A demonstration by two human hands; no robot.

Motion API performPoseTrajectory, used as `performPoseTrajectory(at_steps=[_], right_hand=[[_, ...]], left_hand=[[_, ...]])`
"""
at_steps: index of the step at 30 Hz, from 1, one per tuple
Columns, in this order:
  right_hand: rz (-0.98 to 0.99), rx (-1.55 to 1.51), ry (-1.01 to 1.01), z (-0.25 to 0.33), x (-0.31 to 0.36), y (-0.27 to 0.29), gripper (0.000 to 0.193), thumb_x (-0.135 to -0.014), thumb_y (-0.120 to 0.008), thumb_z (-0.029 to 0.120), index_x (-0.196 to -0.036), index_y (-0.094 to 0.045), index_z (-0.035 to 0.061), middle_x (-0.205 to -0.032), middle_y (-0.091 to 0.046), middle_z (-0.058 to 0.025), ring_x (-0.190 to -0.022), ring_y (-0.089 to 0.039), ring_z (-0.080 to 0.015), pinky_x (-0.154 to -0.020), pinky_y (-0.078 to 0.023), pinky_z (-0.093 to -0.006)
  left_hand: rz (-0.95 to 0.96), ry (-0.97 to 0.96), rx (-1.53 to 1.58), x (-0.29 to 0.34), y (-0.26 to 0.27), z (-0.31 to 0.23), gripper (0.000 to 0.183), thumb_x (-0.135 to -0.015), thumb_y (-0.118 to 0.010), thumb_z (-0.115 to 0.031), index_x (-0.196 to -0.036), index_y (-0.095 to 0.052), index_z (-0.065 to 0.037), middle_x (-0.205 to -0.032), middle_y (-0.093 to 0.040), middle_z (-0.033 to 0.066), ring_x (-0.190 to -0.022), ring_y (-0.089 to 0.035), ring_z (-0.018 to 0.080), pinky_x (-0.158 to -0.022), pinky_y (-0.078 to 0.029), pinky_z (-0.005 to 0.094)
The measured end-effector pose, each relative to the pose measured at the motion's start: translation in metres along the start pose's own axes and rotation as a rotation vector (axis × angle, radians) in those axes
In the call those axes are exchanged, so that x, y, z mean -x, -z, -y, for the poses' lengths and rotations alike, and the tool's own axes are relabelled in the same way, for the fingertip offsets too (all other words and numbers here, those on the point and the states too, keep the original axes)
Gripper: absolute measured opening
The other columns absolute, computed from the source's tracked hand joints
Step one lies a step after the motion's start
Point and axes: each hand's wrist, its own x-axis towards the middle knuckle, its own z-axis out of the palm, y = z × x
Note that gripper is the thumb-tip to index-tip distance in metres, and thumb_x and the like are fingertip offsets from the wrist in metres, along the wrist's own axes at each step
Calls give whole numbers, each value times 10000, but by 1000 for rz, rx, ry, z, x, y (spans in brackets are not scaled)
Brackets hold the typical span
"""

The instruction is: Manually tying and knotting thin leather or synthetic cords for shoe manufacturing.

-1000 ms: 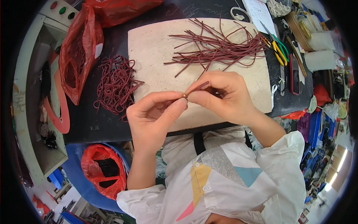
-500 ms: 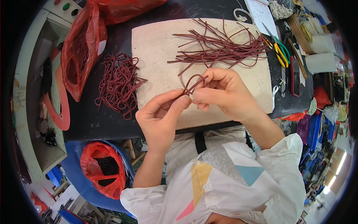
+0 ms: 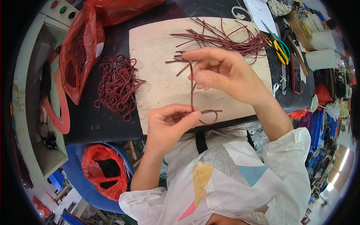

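Observation:
My left hand (image 3: 170, 122) is closed, pinching a dark red cord (image 3: 192, 98) between thumb and index finger above the board's near edge. A small loop of the cord and a short loose end stick out to the right of the thumb. From the pinch the cord runs nearly straight up to my right hand (image 3: 219, 73). There it meets the fingertips; the index finger is stretched out above it, while thumb and the other fingers curl around the cord. Beyond, a bundle of cut dark red cords (image 3: 240, 43) lies across the pale board (image 3: 157, 48).
Left of the board lies a tangled heap of dark red cords (image 3: 118, 88). A red plastic bag (image 3: 84, 45) stands behind it. Yellow-and-green-handled pliers (image 3: 281, 52) and a paper sheet (image 3: 260, 15) lie at the right. Below the table, a blue bin (image 3: 75, 168) holds another red bag (image 3: 90, 157).
My hands have moved apart, the right one up and away, the left one down nearer me. The cord, looped between them before, is now stretched out, with a small loop beside my left thumb.

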Motion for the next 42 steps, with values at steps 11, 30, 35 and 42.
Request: performPoseTrajectory(at_steps=[11,30,35,42], right_hand=[[-96,1088,945,-43,19,-19,172,-657,-666,34,-825,-647,64,-762,-591,-25,-675,-556,-159,-577,-427,-260],[-80,56,69,-30,29,-32,155,-823,-573,92,-918,-608,-25,-758,-619,-66,-677,-561,-78,-627,-459,-218],[15,178,-42,-29,28,-26,124,-797,-569,63,-893,-623,6,-747,-616,-78,-661,-589,-140,-587,-469,-252],[-33,677,303,-27,33,-25,124,-694,-619,27,-818,-615,36,-707,-565,-97,-626,-563,-267,-539,-457,-324]], left_hand=[[-166,-312,498,-10,8,9,105,-835,-562,-35,-931,-593,-9,-906,-581,50,-786,-544,122,-686,-437,223],[-21,-244,-96,-5,13,5,151,-768,-601,66,-917,-584,88,-826,-624,120,-755,-602,135,-701,-492,231],[-4,-205,-118,-1,15,-1,145,-742,-621,73,-881,-580,80,-811,-624,116,-742,-606,135,-676,-499,231],[-101,-166,-198,0,19,-3,202,-710,-677,40,-860,-541,36,-781,-615,91,-728,-593,111,-637,-493,226]])
